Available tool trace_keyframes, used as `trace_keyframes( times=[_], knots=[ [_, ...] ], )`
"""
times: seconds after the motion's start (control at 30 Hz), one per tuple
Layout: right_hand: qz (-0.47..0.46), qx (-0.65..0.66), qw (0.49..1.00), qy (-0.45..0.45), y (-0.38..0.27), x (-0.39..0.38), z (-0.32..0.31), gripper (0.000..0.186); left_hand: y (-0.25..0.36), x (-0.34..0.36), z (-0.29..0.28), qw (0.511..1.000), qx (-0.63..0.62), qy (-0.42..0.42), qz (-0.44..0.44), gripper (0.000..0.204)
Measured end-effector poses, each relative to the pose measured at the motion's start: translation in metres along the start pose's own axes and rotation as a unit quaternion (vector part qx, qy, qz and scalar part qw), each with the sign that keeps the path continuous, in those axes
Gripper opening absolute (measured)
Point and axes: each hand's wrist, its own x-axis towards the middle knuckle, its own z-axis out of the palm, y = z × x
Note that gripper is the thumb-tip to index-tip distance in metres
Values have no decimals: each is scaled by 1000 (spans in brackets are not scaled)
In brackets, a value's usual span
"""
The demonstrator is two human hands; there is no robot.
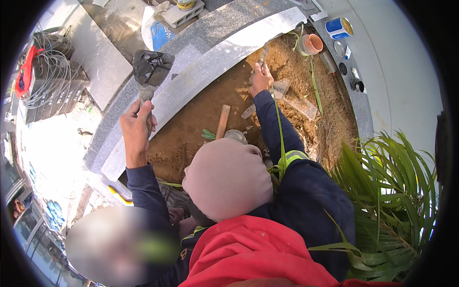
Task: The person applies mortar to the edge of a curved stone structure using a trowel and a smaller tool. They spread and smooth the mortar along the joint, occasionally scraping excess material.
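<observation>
At the left, my left hand (137,122) is closed around the lower end of a short tool with a broad, shiny black head (153,67). Its grey neck shows above the fingers, and I cannot make out its exact kind. The head is over the pale stone curb. My right hand (261,79) grips a narrow grey metal tool (264,53), its thin end pointing away from me above the brown soil (196,119) near the curb's inner edge. A rounded, pale pink cloth-covered form (229,179) fills the middle, hiding part of the soil.
On the soil lie a wooden handle (223,122) and flat slabs (303,106). An orange pot (313,43) and a blue-and-white can (339,28) stand at the far right. Palm leaves (387,201) crowd the right. A wire-draped stack (55,86) stands at left; a curved granite curb (210,36) borders the soil.
</observation>
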Motion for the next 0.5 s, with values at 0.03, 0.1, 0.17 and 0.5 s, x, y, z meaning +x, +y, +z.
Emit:
trace_keyframes(
  times=[0.03,0.1,0.17,0.5],
  knots=[
    [8,-14,1000,-4,-4,-1,-7,59,0,0,1,1000,-1,-4,2,27],
    [22,-69,997,-2,-17,-7,-17,58,-1,1,0,1000,-4,-6,6,28],
    [19,-84,996,-31,-35,-14,-27,57,-2,0,-4,1000,13,-8,9,30],
    [-398,-318,716,-478,-181,-127,95,32,1,3,-14,997,68,-11,28,57]
  ],
)
